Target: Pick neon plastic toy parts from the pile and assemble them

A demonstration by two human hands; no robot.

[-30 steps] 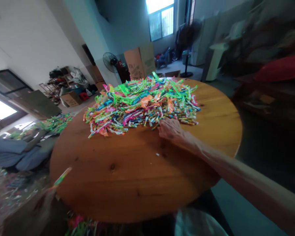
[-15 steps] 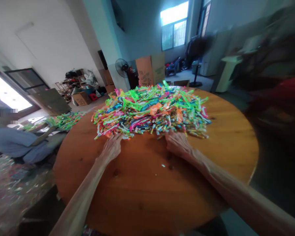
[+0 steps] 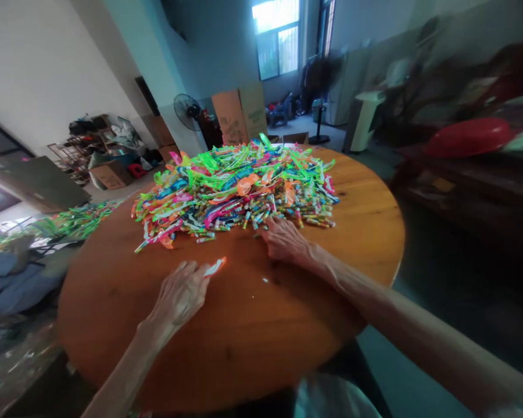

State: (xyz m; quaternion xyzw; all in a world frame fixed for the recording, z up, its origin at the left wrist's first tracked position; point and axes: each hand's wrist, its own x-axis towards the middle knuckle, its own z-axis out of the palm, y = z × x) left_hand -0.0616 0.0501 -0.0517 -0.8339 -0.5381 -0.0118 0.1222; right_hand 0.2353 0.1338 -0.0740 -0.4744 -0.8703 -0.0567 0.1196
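Can't really make out single pieces in the neon pile (image 3: 237, 186). Left hand (image 3: 181, 293) pinching an orange-white piece (image 3: 214, 266) just short of it; right hand (image 3: 283, 239) spread flat at its edge.

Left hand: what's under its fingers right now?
An orange-and-white piece pokes out from under the left hand's fingertips on the wooden table. The rest of it is hidden beneath the fingers.
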